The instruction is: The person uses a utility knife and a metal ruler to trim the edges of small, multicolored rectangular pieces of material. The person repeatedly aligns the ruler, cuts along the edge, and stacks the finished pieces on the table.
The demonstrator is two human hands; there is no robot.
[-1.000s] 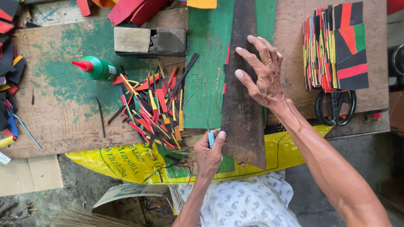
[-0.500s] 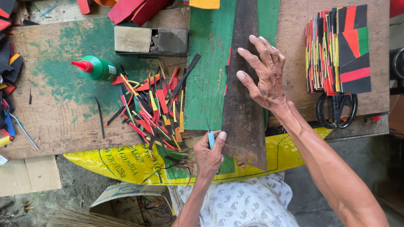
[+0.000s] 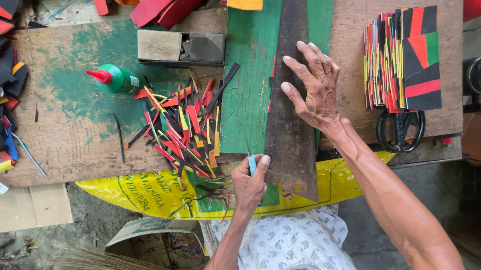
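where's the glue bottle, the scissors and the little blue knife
glue bottle [image 3: 117,80], head view, on its green body
scissors [image 3: 401,130], head view, on the black handles
blue knife [image 3: 252,163], head view, on the handle above the left hand [image 3: 250,186]

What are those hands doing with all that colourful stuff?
A person is working at a wooden table. The right hand lies flat, pressing a dark board onto a green sheet. The left hand grips a small blue knife at the board's near edge. Beside it lies a heap of thin red, yellow and black strips, with a green glue bottle, a stack of coloured sheets and scissors.
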